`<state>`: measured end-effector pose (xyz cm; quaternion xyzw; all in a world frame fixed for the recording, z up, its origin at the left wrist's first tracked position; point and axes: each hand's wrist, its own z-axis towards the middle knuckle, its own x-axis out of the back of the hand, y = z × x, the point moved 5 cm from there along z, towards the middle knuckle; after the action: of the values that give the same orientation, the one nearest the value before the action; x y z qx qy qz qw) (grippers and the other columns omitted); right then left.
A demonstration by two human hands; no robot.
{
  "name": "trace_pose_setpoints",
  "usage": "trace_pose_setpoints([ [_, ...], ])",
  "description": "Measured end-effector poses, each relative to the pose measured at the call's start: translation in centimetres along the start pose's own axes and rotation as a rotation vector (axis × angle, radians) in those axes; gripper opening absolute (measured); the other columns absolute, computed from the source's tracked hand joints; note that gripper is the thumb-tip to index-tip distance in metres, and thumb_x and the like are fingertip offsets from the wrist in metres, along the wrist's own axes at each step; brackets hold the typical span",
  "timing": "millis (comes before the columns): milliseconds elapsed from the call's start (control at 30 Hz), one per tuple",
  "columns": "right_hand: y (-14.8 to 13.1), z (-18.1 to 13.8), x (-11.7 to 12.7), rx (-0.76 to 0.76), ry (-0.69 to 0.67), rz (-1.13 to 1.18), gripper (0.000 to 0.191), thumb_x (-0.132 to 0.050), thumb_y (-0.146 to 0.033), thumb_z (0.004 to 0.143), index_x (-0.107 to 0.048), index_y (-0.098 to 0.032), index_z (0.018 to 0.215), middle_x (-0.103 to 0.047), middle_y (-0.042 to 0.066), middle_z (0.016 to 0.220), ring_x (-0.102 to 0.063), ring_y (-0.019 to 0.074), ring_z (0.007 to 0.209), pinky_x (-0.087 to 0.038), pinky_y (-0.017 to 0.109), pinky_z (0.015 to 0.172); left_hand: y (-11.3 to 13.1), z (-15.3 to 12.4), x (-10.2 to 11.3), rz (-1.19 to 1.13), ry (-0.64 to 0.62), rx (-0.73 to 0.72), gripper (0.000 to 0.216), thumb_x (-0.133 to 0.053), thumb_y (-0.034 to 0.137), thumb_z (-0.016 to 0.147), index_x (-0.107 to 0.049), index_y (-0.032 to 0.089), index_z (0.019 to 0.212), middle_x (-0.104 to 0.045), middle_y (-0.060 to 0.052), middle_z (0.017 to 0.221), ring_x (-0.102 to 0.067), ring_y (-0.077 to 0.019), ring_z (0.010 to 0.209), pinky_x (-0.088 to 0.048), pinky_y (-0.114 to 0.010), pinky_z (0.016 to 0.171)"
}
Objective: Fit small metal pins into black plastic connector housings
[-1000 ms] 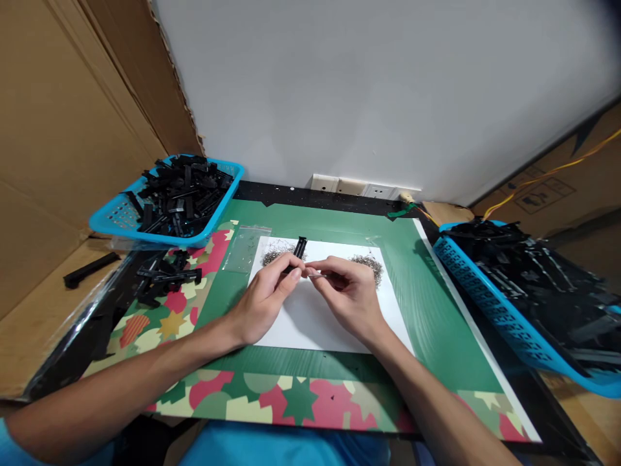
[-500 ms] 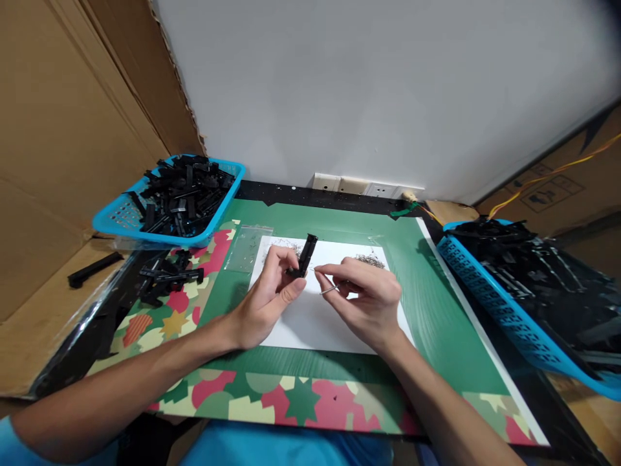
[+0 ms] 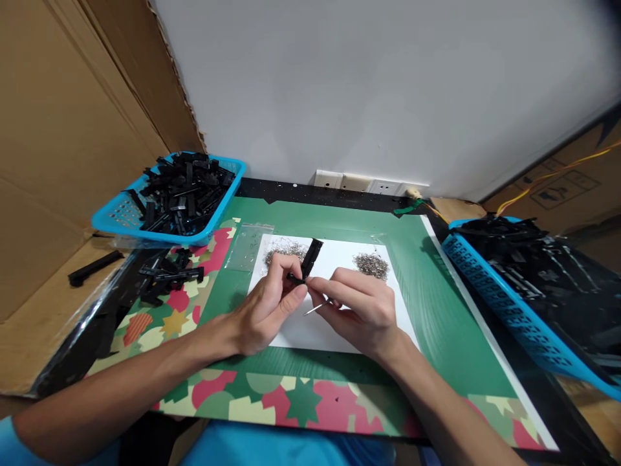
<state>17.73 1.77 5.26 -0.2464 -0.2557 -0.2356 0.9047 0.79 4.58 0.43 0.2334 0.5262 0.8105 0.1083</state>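
Observation:
My left hand is closed on a small black plastic part, held upright over a white sheet. My right hand pinches a thin metal pin, its fingertips touching the lower end of the black part. Two heaps of small metal pieces lie on the sheet: one just behind my left fingers, the other behind my right hand.
A blue basket of black parts stands at the back left, with loose black parts in front of it. Another blue basket of black parts is at the right. A green mat covers the table; cardboard walls flank it.
Both hands came together again: the right hand moved left to the black part, which the left hand had lifted and turned upright from a flatter position a second ago.

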Motion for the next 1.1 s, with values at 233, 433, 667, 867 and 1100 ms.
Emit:
trace_pose_setpoints([
  [233, 0.1, -0.2, -0.2, -0.041, -0.013, 0.033, 0.017, -0.064, -0.015, 0.1, -0.08, -0.023, 0.102, -0.053, -0.002, 0.062, -0.044, 0.012, 0.053, -0.033, 0.028, 0.05, 0.0, -0.2, -0.3, 0.04, 0.013, -0.111, 0.011, -0.038, 0.036, 0.113, -0.036, 0.026, 0.118, -0.044, -0.003, 0.101, -0.045, -0.0188, 0.081, -0.04, -0.035, 0.071],
  [433, 0.0, -0.3, -0.4, -0.09, -0.032, 0.18, 0.018, -0.065, -0.017, 0.101, -0.08, -0.021, 0.111, -0.055, -0.002, 0.064, -0.046, 0.0119, 0.054, -0.035, 0.028, 0.051, 0.1, -0.2, -0.4, 0.055, 0.028, -0.174, 0.009, -0.038, 0.032, 0.113, -0.033, 0.028, 0.12, -0.044, -0.004, 0.102, -0.047, -0.0212, 0.088, -0.042, -0.039, 0.079],
  [667, 0.0, -0.1, -0.4, -0.022, -0.031, 0.129, 0.02, -0.064, -0.012, 0.1, -0.08, -0.019, 0.11, -0.049, -0.003, 0.062, -0.041, 0.0116, 0.053, -0.03, 0.029, 0.049, -0.1, -0.4, -0.5, -0.045, 0.019, -0.096, 0.009, -0.04, 0.032, 0.113, -0.034, 0.028, 0.119, -0.042, -0.004, 0.106, -0.045, -0.0179, 0.085, -0.043, -0.034, 0.074],
  [867, 0.4, -0.3, 0.0, 0.007, 0.03, 0.022, 0.019, -0.069, -0.013, 0.1, -0.078, -0.022, 0.115, -0.055, -0.003, 0.065, -0.045, 0.0111, 0.055, -0.033, 0.028, 0.051, 0.2, -0.3, -0.7, -0.275, 0.065, 0.045, 0.016, -0.045, 0.039, 0.112, -0.034, 0.028, 0.112, -0.039, -0.003, 0.106, -0.043, -0.016, 0.084, -0.043, -0.03, 0.072],
  [1100, 1.0, 0.0, 0.4, -0.001, -0.015, 0.0, 0.019, -0.068, -0.014, 0.102, -0.079, -0.024, 0.113, -0.061, -0.002, 0.07, -0.051, 0.0099, 0.057, -0.035, 0.026, 0.052, 0.7, 0.1, -1.2, -0.591, -0.005, 0.195, 0.021, -0.05, 0.038, 0.111, -0.032, 0.028, 0.107, -0.038, 0.001, 0.1, -0.04, -0.0092, 0.07, -0.029, -0.022, 0.057],
])
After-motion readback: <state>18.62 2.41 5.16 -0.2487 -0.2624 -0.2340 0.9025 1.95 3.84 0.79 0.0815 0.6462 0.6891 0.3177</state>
